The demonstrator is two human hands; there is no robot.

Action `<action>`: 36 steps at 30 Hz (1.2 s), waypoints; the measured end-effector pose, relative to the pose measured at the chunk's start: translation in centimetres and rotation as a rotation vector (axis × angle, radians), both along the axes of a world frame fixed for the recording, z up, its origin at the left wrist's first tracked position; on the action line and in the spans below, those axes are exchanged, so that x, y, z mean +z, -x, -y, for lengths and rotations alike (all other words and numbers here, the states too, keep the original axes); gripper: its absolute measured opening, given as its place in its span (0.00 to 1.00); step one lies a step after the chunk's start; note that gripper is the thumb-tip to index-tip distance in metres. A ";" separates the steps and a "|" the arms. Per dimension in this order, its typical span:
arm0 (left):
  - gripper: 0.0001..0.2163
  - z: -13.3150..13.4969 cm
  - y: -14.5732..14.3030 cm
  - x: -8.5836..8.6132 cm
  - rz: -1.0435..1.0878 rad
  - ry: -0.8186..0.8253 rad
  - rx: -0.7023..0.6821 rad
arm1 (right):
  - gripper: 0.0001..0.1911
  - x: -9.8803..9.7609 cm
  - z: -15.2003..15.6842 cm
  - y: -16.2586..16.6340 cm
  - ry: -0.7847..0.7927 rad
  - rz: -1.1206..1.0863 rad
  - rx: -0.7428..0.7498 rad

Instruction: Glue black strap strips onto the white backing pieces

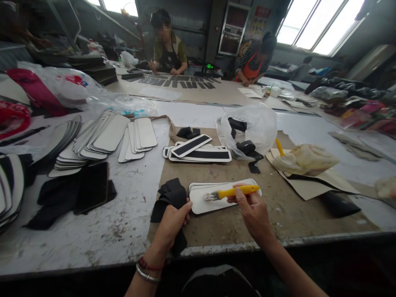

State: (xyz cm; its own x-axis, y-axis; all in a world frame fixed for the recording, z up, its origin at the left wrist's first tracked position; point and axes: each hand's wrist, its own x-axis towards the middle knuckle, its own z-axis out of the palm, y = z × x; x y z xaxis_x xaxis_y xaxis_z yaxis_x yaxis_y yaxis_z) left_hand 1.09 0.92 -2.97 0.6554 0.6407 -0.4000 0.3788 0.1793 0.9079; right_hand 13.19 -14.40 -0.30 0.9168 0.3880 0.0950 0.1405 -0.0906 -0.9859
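Note:
My right hand (252, 206) grips a yellow-handled brush (236, 191), its bristles coated in white paste and resting on a white rounded panel (222, 200). That panel tops a small, slightly fanned stack. At the stack's left end, my left hand (177, 216) is closed round a black fabric strip (173, 194), whose folds show above and below the hand. Its thumb touches the panel's left corner; the other fingers are mostly hidden. Beyond the stack lie white panels with black strips along their middles (201, 154).
Left are fanned stacks of white panels (108, 132) and a dark phone (92, 187) on black cloth. A clear bag (262, 128) with black strips stands behind. Right is a pasty container (312, 159) with a yellow handle (279, 147). Two people (170, 49) work across the table.

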 end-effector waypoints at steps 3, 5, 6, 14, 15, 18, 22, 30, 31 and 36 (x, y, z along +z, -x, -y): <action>0.21 -0.1 0.0 0.1 -0.016 0.002 0.001 | 0.19 0.2 -0.3 0.6 -0.004 -0.009 0.012; 0.21 -0.1 0.0 0.0 -0.029 -0.003 0.006 | 0.19 0.0 -0.4 0.7 0.010 -0.007 0.016; 0.22 -0.1 0.0 -0.1 -0.035 -0.007 0.011 | 0.19 -0.1 -0.4 0.6 0.029 0.010 0.006; 0.22 -0.2 0.2 -1.2 -0.064 0.002 0.014 | 0.13 -0.7 4.7 -2.7 0.266 0.347 -0.161; 0.23 -0.3 0.1 -1.3 -0.072 0.001 0.009 | 0.13 -0.7 5.4 -3.1 0.294 0.403 -0.175; 0.24 -0.4 0.1 -1.7 -0.086 0.015 0.001 | 0.10 -0.5 6.8 -4.1 0.382 0.592 -0.205; 0.24 -0.5 0.0 -2.0 -0.080 0.041 0.017 | 0.07 0.3 7.5 -4.8 0.461 0.886 -0.221; 0.25 -0.8 0.0 -2.3 -0.096 0.063 -0.012 | 0.13 -0.3 5.6 -1.1 0.460 1.006 -0.018; 0.25 -0.8 0.0 -2.3 -0.091 0.060 -0.014 | 0.13 -0.2 5.1 -0.1 0.413 0.966 0.005; 0.24 -0.7 0.2 -2.0 -0.070 0.042 -0.023 | 0.11 0.1 1.6 4.0 0.141 0.605 0.042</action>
